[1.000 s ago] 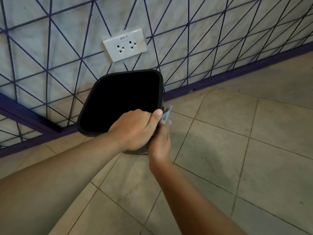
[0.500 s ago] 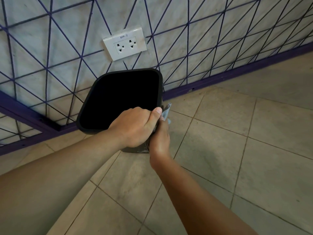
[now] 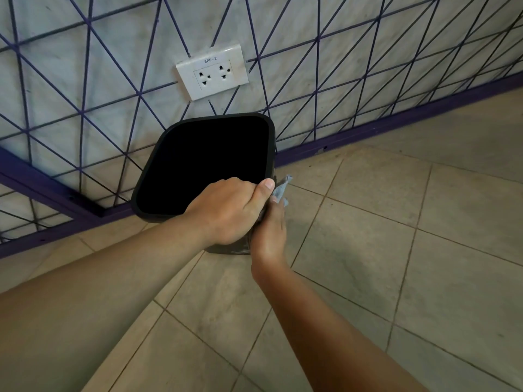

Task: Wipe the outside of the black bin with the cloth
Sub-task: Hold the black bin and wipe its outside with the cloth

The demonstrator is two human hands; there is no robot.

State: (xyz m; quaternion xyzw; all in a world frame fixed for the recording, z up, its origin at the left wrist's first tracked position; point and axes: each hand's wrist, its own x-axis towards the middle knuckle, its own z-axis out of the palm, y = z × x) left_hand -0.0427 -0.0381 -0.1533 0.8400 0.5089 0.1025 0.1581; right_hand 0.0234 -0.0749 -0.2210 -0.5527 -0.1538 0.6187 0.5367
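A black bin (image 3: 203, 162) on a tiled floor (image 3: 396, 250) is gripped at its near rim by the left hand (image 3: 229, 213), while a grey cloth (image 3: 280, 190) is held against its outer side by the right hand (image 3: 268, 233). A double wall socket (image 3: 212, 70) is seen above.

The square plastic bin (image 3: 158, 165) in the middle of the frame is black, with a fully dark inside. At its right edge shows a small light blue-grey cloth (image 3: 281, 190). The upper part holds a pale grey marbled wall (image 3: 325, 21) crossed by thin purple lines in triangles, with a white plastic double socket (image 3: 212, 71). A dark purple skirting band (image 3: 396, 128) runs below. The floor tiles (image 3: 368, 250) are beige with darker grout lines.
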